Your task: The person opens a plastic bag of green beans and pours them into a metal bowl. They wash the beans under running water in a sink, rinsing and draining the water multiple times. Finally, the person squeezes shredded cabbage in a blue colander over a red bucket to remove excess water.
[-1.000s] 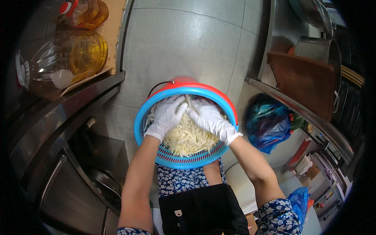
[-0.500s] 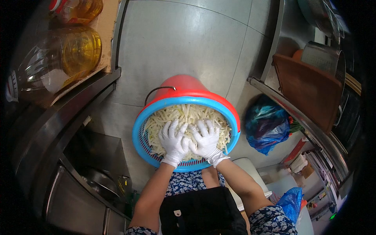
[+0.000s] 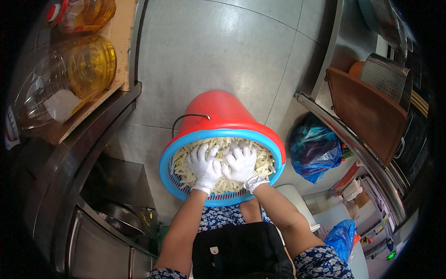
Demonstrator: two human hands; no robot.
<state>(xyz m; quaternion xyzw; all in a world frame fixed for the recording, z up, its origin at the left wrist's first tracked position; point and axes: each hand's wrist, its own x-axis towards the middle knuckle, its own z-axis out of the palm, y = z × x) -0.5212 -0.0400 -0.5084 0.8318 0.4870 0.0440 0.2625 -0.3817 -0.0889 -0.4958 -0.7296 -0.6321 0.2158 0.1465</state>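
Pale cut vegetable strips [image 3: 227, 187] fill a blue slotted basket [image 3: 163, 179], which sits in the mouth of a red bucket [image 3: 216, 104]. The bucket leans toward me. Both my hands wear thin white gloves and lie side by side on the strips, thumbs nearly touching. My left hand [image 3: 203, 167] presses down with its fingers apart, the tips bent into the strips. Likewise spread, my right hand [image 3: 241, 162] pushes on the strips just right of it. Neither palm's underside shows, so any strips beneath are hidden. A dark handle [image 3: 191, 116] hangs at the bucket's far left.
At left, large bottles of yellow oil [image 3: 92, 67] lie on cardboard above a metal shelf edge [image 3: 93, 121]. A metal bowl [image 3: 120, 218] is lower left. On the right are a blue plastic bag [image 3: 316, 149], a brown board [image 3: 364, 114] and a metal counter rail [image 3: 344, 135].
The bucket has tipped farther toward me, so more of its red outside shows and the basket's far rim sits lower. My hands stay on the strips, fingers bent a little more.
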